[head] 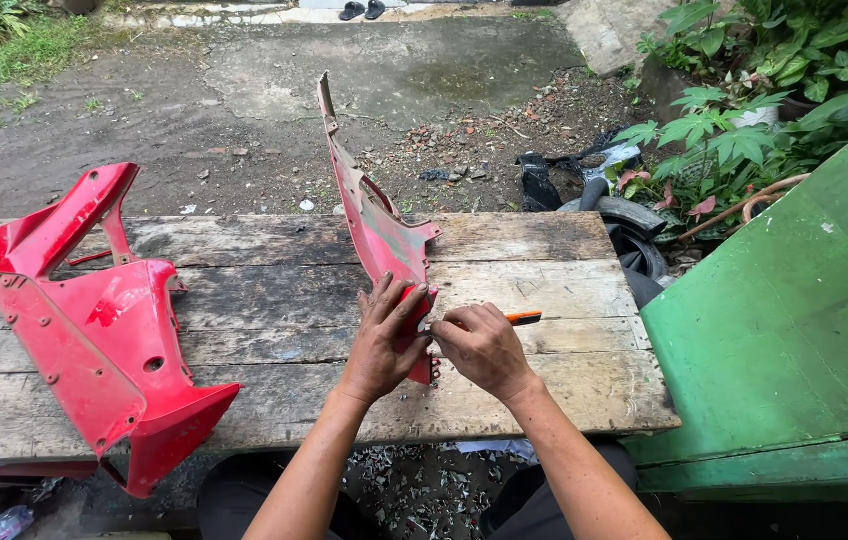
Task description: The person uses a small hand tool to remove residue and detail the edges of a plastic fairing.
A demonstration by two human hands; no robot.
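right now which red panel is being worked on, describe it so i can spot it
Look at the weathered wooden plank table. Near its middle, a narrow red fairing piece stands on edge, with the left hand pressed on it and the right hand holding an orange-handled tool. The broad red fairing lies untouched at the left.

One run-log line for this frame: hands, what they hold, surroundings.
left hand: pressing upright red panel | right hand: gripping orange-handled tool at panel's lower edge | wooden bench | second red panel lying left
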